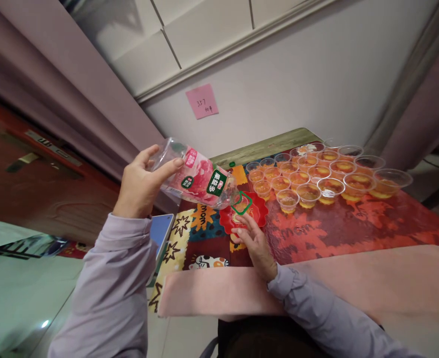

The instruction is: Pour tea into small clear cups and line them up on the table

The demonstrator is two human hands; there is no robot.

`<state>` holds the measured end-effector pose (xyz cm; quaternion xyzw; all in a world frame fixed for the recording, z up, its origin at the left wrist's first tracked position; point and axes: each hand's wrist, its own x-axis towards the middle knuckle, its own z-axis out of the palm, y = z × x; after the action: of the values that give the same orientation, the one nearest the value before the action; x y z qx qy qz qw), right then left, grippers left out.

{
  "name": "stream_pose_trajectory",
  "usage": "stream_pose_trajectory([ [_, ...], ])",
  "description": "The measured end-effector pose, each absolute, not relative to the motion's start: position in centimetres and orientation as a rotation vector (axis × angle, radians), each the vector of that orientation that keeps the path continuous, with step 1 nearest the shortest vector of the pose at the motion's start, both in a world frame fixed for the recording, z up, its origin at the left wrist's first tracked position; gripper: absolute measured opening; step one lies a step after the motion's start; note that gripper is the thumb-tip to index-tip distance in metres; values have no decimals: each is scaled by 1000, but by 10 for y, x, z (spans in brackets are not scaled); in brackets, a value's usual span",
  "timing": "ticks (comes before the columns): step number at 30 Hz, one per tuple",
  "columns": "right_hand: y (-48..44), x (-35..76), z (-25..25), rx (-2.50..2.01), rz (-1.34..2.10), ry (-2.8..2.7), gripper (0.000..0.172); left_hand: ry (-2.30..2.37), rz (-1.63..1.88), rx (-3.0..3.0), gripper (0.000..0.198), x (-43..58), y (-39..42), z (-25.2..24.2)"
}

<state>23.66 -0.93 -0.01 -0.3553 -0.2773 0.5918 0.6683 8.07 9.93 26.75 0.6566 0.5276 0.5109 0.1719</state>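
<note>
A clear plastic juice bottle (200, 171) with a pink and green label is tilted, its neck pointing down to the right. My left hand (140, 179) is closed around its base end. At the bottle's neck hangs a green square carrying loop (242, 203). Just below that loop is my right hand (254, 241), its fingers stretched out and partly apart; whether a fingertip touches the loop I cannot tell. Under the bottle's mouth and my right fingertips lies a red scalloped dish (224, 219) on the patterned table. Whatever the dish holds is mostly hidden.
Several clear plastic cups (308, 195) with amber liquid stand in rows on the right of the table (338, 238). A pink cloth (219, 288) covers its front edge. A small green cap (232, 164) lies behind the bottle. A pink note (202, 101) is on the wall.
</note>
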Motion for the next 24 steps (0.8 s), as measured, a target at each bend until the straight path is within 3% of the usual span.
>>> stream_pose_trajectory([
  [8,-8,235,-2,-769,1359,-608,66,1626,1235,2127,108,100,104,283],
  [17,-9,235,-2,-757,1349,-605,69,1575,1170,2232,101,128,99,305],
  [24,-6,238,-2,-744,1329,-587,69,1502,1479,1809,87,81,84,269],
])
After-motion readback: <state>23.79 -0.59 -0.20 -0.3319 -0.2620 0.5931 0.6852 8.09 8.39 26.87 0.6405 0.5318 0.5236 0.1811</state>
